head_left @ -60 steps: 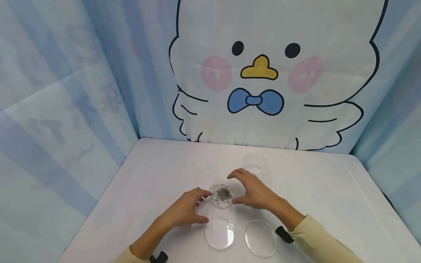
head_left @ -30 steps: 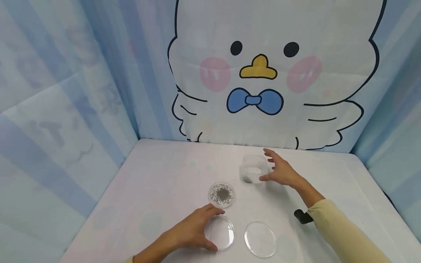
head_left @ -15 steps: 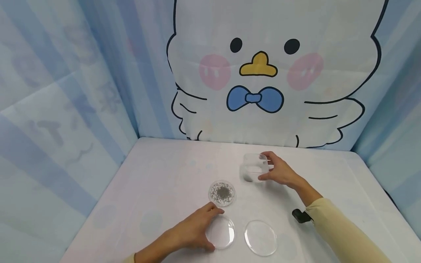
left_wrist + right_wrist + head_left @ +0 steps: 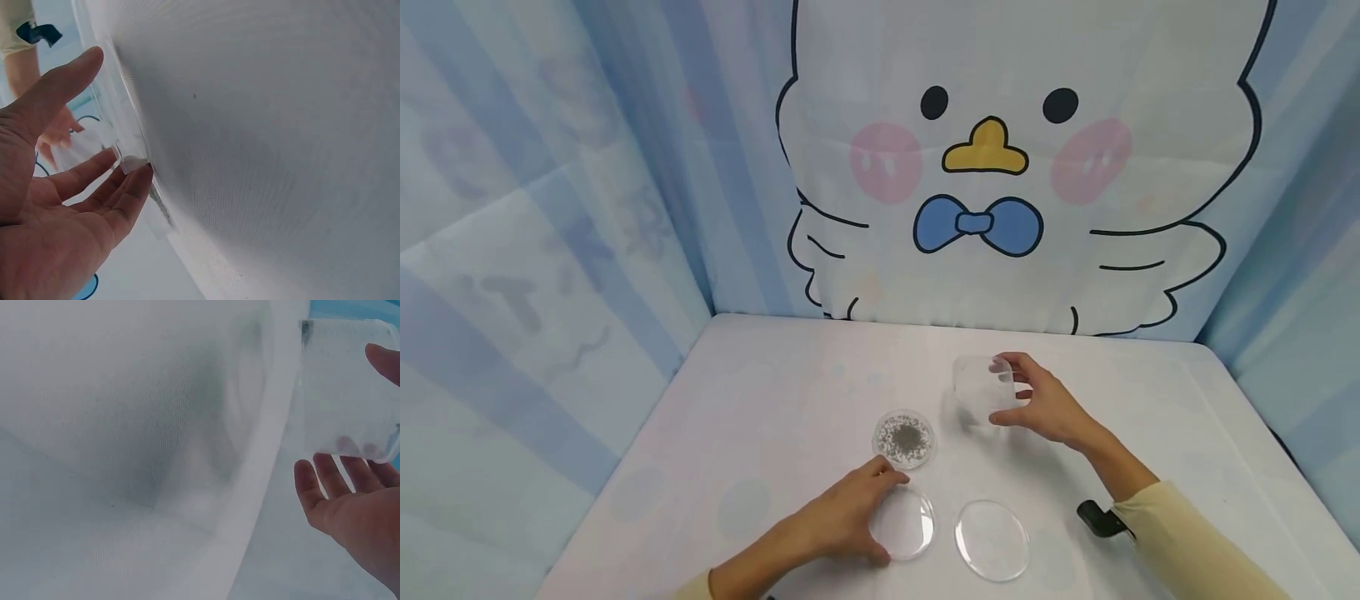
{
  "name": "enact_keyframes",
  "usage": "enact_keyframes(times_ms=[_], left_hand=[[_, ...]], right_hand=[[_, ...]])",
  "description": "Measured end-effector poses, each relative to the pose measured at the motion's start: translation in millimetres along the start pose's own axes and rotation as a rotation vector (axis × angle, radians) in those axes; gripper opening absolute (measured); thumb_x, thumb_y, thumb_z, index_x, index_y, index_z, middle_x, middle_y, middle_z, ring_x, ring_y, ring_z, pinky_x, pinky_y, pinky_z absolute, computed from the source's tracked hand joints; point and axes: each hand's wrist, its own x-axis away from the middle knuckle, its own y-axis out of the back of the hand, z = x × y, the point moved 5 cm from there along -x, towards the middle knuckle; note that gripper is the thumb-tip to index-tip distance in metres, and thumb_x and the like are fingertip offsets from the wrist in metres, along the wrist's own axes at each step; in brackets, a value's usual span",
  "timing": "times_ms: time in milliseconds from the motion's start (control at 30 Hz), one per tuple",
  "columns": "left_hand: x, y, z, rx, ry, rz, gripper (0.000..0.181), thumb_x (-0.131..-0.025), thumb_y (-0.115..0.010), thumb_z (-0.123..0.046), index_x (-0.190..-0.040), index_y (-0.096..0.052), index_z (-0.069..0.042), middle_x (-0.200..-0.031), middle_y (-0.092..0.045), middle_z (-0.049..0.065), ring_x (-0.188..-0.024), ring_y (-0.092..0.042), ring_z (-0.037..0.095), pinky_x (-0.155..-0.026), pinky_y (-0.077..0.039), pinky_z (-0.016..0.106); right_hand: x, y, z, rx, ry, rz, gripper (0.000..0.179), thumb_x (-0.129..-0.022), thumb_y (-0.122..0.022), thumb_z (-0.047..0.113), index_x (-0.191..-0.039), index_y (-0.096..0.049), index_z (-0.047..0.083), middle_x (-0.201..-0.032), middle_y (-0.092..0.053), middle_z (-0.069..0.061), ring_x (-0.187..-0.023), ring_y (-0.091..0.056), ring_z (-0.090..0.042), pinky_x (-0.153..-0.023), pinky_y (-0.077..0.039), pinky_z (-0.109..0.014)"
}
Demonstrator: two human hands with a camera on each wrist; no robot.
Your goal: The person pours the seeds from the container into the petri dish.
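Observation:
In the head view my left hand [image 4: 850, 512] spans a clear round petri dish [image 4: 910, 525] lying on the table, thumb on its near edge and fingers on its far edge. In the left wrist view, the fingertips of that left hand [image 4: 81, 194] touch the dish's rim. My right hand [image 4: 1045, 400] grips a clear, squarish plastic container [image 4: 977, 387] between thumb and fingers. In the right wrist view, the container [image 4: 344, 387] is held off the table by my right hand [image 4: 362, 519]; its contents, if any, are hard to make out.
A round dish with dark grains and white flecks [image 4: 905, 439] stands just beyond the petri dish. To the right lies a clear round lid or dish [image 4: 992, 542]. A pale cloth covers the table [image 4: 775, 400]; a printed curtain [image 4: 985, 275] hangs behind.
Both hands have left the speckled dish. My left hand has come back to the clear dish; my right hand has reached to the container, taken hold of it and lifted it.

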Motion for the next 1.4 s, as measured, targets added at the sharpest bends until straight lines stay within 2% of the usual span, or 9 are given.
enact_keyframes(times_ms=[233, 467, 667, 800, 933, 1133, 1400], left_hand=[[-0.9, 1.6, 1.0, 0.008, 0.003, -0.01, 0.088, -0.061, -0.102, -0.026, -0.138, -0.061, -0.009, -0.126, -0.057, -0.001, -0.114, -0.058, 0.012, -0.103, -0.054, 0.031], [-2.7, 1.0, 2.9, 0.009, -0.008, -0.022, 0.089, -0.059, -0.102, -0.026, -0.136, -0.062, -0.01, -0.124, -0.058, -0.002, -0.112, -0.058, 0.011, -0.103, -0.053, 0.031], [-4.4, 1.6, 4.8, 0.021, -0.028, -0.035, 0.089, -0.058, -0.103, -0.026, -0.136, -0.063, -0.009, -0.125, -0.06, -0.001, -0.113, -0.059, 0.011, -0.104, -0.053, 0.032], [-5.3, 1.7, 6.0, 0.025, -0.032, -0.039, 0.09, -0.057, -0.103, -0.026, -0.136, -0.063, -0.009, -0.126, -0.06, -0.001, -0.115, -0.06, 0.012, -0.105, -0.053, 0.032], [-5.6, 1.5, 6.4, 0.034, -0.04, -0.04, 0.09, -0.057, -0.103, -0.026, -0.136, -0.063, -0.008, -0.126, -0.06, 0.0, -0.114, -0.06, 0.013, -0.104, -0.053, 0.032], [-3.7, 2.8, 5.3, 0.046, -0.06, -0.049, 0.09, -0.057, -0.103, -0.024, -0.135, -0.063, -0.007, -0.126, -0.06, 0.001, -0.115, -0.06, 0.016, -0.104, -0.053, 0.035], [-5.3, 2.3, 7.1, 0.039, -0.023, -0.042, 0.091, -0.057, -0.103, -0.029, -0.137, -0.062, -0.01, -0.13, -0.06, 0.0, -0.12, -0.06, 0.019, -0.108, -0.052, 0.039]], right_hand=[[19.9, -4, 18, -0.038, 0.057, -0.024, 0.087, -0.079, -0.091, 0.014, -0.151, -0.042, 0.009, -0.149, -0.052, -0.02, -0.134, -0.053, -0.043, -0.108, -0.05, -0.062], [37.2, -17, 29, -0.041, 0.144, -0.05, 0.089, -0.073, -0.093, 0.007, -0.149, -0.045, 0.007, -0.146, -0.055, -0.017, -0.136, -0.052, -0.041, -0.11, -0.048, -0.059], [47.0, -27, 39, -0.021, 0.241, -0.062, 0.09, -0.068, -0.092, 0.001, -0.147, -0.048, 0.01, -0.142, -0.059, -0.01, -0.13, -0.056, -0.031, -0.11, -0.05, -0.054], [52.3, -33, 45, 0.008, 0.297, -0.059, 0.09, -0.067, -0.091, 0.0, -0.146, -0.05, 0.015, -0.138, -0.06, -0.006, -0.117, -0.062, -0.028, -0.096, -0.059, -0.042], [56.4, -39, 49, 0.041, 0.332, -0.059, 0.09, -0.066, -0.089, 0.002, -0.146, -0.051, 0.016, -0.137, -0.059, -0.005, -0.108, -0.063, -0.022, -0.083, -0.058, -0.034], [62.7, -47, 57, 0.121, 0.371, -0.083, 0.094, -0.061, -0.09, 0.007, -0.145, -0.052, 0.021, -0.14, -0.055, 0.005, -0.115, -0.057, -0.013, -0.09, -0.056, -0.036], [70.1, -56, 66, 0.199, 0.398, -0.082, 0.096, -0.06, -0.092, 0.009, -0.146, -0.052, 0.021, -0.144, -0.05, 0.01, -0.128, -0.049, -0.012, -0.097, -0.057, -0.043]])
